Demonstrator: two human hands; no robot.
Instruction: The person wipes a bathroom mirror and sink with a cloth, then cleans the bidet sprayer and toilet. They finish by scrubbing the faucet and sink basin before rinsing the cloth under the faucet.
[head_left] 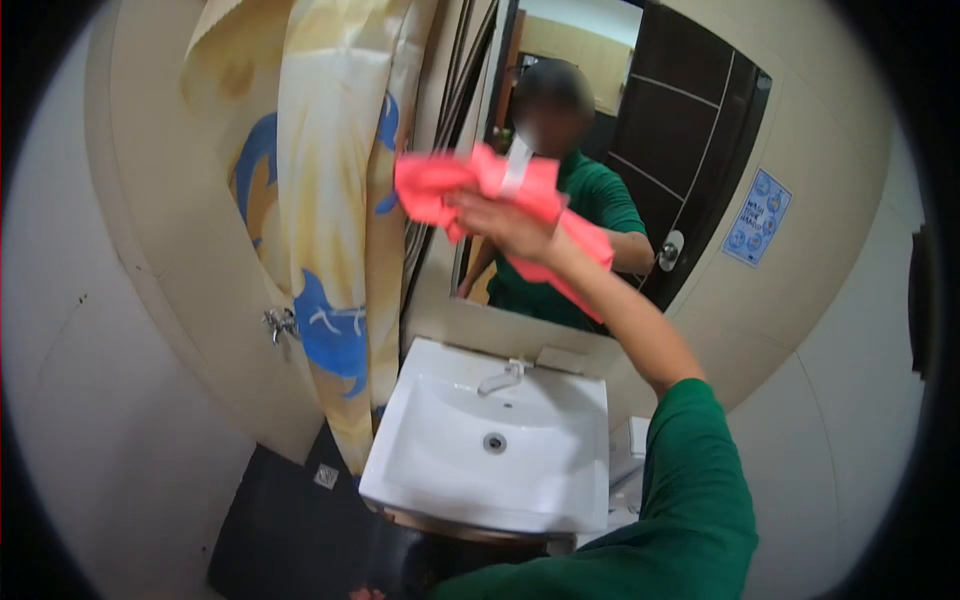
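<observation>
My right hand (505, 225) is raised in front of the mirror (690, 110), holding a bright pink cloth (430, 185) that bunches around its fingers and hangs down past the wrist. A white strip, perhaps a label, shows on the cloth. Motion blurs the fingers, and contact between cloth and glass cannot be made out for certain. The green-sleeved right arm reaches up from the lower right. My left hand is outside the frame.
Below the mirror is a white sink (450, 480) with a faucet (500, 378). A dolphin-patterned curtain (335, 180) hangs left, near a wall tap (280, 322). A blue poster (757, 217) is on the right wall. The mirror reflects a person and a dark door.
</observation>
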